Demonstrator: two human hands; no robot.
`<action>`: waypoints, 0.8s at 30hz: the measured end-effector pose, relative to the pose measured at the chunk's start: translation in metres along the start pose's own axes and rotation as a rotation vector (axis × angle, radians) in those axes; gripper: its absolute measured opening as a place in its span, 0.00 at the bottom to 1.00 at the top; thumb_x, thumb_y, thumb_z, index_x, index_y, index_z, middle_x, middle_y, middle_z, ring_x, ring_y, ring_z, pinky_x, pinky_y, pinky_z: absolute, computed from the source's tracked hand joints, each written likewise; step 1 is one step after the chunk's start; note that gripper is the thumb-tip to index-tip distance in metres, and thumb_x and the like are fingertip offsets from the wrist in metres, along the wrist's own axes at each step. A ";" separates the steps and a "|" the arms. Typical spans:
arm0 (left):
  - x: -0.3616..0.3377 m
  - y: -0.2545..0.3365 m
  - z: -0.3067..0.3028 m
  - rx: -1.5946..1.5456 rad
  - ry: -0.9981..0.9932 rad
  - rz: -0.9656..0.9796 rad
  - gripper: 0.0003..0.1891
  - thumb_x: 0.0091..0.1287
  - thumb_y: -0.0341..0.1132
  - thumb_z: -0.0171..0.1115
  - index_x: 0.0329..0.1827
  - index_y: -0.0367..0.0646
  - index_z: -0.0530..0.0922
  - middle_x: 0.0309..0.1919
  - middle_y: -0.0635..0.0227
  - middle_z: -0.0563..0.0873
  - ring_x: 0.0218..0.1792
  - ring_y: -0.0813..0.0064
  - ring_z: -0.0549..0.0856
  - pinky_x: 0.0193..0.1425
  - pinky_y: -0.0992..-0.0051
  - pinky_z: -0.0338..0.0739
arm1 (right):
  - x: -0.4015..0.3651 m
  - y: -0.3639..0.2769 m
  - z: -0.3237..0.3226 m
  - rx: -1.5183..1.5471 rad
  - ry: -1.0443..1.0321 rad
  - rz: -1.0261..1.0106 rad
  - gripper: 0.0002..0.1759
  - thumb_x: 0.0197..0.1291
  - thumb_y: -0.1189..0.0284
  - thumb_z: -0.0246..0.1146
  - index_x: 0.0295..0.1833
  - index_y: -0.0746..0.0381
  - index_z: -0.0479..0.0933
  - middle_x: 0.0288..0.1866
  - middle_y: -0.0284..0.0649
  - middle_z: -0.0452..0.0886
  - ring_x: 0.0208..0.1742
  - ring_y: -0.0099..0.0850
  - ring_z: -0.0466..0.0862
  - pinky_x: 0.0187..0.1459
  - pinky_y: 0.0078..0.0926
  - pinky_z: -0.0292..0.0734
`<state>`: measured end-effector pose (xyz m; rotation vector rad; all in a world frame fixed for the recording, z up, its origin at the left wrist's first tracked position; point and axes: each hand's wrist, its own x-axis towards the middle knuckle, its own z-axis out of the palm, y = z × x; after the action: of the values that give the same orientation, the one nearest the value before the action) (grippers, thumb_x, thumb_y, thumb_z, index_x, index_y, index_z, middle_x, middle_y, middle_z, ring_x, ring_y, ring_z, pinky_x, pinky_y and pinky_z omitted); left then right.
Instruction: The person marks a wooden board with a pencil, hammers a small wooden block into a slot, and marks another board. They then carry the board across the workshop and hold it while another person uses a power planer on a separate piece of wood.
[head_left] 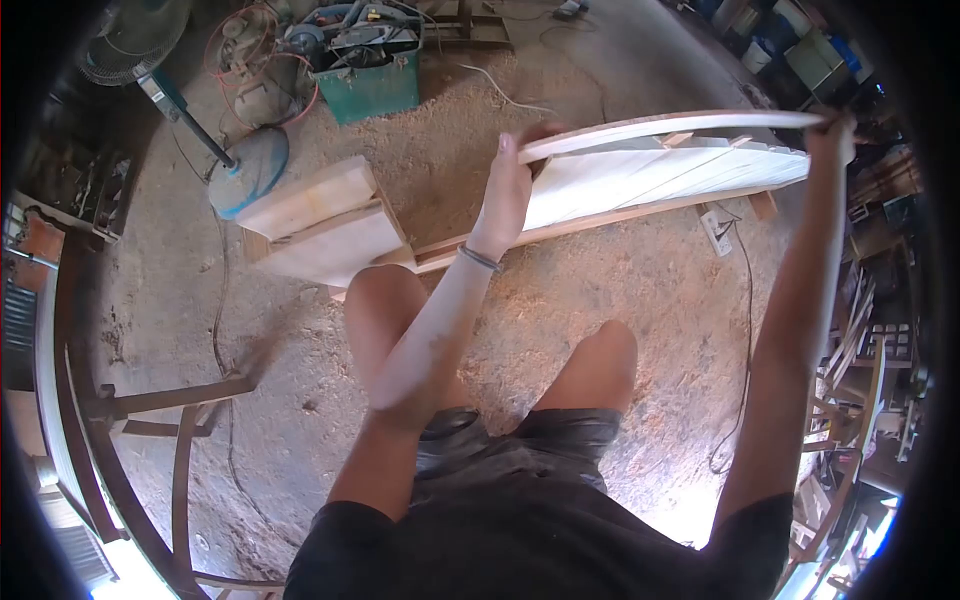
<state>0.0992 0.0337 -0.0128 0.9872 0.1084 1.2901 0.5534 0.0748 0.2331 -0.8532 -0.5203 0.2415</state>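
Note:
A long narrow wooden board [690, 124] is held up in front of me, one end in each hand. My left hand [510, 190], with a dark band at the wrist, is closed around the board's left end. At the far right, my right hand [833, 138] grips the other end; its fingers are partly blurred. Just under the raised board is a wide pale wooden panel [610, 190] with small wood pieces along its upper edge. This panel rests on a long timber rail [600, 222]. Thick pale planks [325, 235] lie at the rail's left end.
A green crate [370, 85] of power tools stands behind, beside a compressor with a red hose. To the left is a standing fan [245, 170]. A power strip [717, 232] with a cord lies on the dusty floor. A curved wooden frame [180, 430] is at left.

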 end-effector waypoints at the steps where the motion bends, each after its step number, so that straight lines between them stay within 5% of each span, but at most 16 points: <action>1: -0.003 0.001 0.003 0.063 0.029 -0.012 0.38 0.80 0.62 0.28 0.67 0.35 0.71 0.64 0.56 0.77 0.66 0.64 0.74 0.73 0.65 0.65 | 0.008 0.031 -0.032 0.003 0.041 0.072 0.13 0.73 0.66 0.51 0.47 0.65 0.75 0.36 0.44 0.84 0.40 0.37 0.84 0.43 0.31 0.81; 5: -0.003 -0.004 0.003 0.109 0.127 0.059 0.39 0.78 0.65 0.32 0.68 0.36 0.68 0.66 0.56 0.75 0.69 0.63 0.70 0.77 0.63 0.58 | 0.037 0.137 -0.147 0.166 0.134 0.357 0.16 0.73 0.59 0.54 0.49 0.62 0.75 0.44 0.41 0.84 0.41 0.34 0.83 0.48 0.34 0.81; 8: -0.004 -0.004 0.000 -0.004 0.165 0.104 0.41 0.77 0.67 0.32 0.71 0.36 0.64 0.69 0.56 0.72 0.71 0.62 0.68 0.77 0.62 0.58 | 0.025 0.142 -0.167 0.378 0.060 0.333 0.17 0.75 0.57 0.51 0.48 0.61 0.75 0.39 0.39 0.81 0.37 0.34 0.81 0.45 0.35 0.81; 10: -0.004 0.001 0.004 -0.101 0.217 0.107 0.42 0.75 0.68 0.39 0.73 0.37 0.61 0.70 0.57 0.69 0.70 0.60 0.67 0.77 0.60 0.57 | -0.039 0.061 -0.111 0.310 -0.030 0.189 0.17 0.72 0.56 0.54 0.44 0.60 0.73 0.34 0.36 0.76 0.34 0.31 0.78 0.40 0.34 0.79; 16: -0.009 -0.012 -0.008 -0.203 0.439 0.117 0.31 0.69 0.54 0.52 0.69 0.45 0.67 0.63 0.59 0.74 0.65 0.62 0.71 0.70 0.57 0.64 | -0.136 -0.115 -0.022 0.288 -0.508 -0.288 0.08 0.57 0.64 0.66 0.36 0.57 0.82 0.33 0.37 0.85 0.36 0.36 0.84 0.47 0.42 0.80; 22: -0.037 -0.040 -0.051 0.231 0.767 0.055 0.20 0.65 0.26 0.58 0.62 0.42 0.75 0.51 0.67 0.84 0.47 0.72 0.84 0.48 0.69 0.81 | -0.240 -0.116 0.035 0.157 -1.022 -0.208 0.13 0.61 0.61 0.65 0.35 0.61 0.80 0.35 0.42 0.85 0.35 0.38 0.85 0.42 0.40 0.80; 24: -0.057 -0.051 -0.056 0.396 0.862 -0.057 0.20 0.64 0.25 0.56 0.60 0.38 0.77 0.44 0.66 0.86 0.41 0.74 0.85 0.43 0.73 0.80 | -0.280 -0.099 0.057 0.052 -1.184 -0.133 0.15 0.62 0.60 0.65 0.35 0.62 0.80 0.35 0.44 0.85 0.35 0.38 0.86 0.40 0.40 0.80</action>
<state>0.0862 0.0196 -0.1060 0.6767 1.0781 1.5983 0.2855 -0.0645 0.2449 -0.5479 -1.6561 0.6375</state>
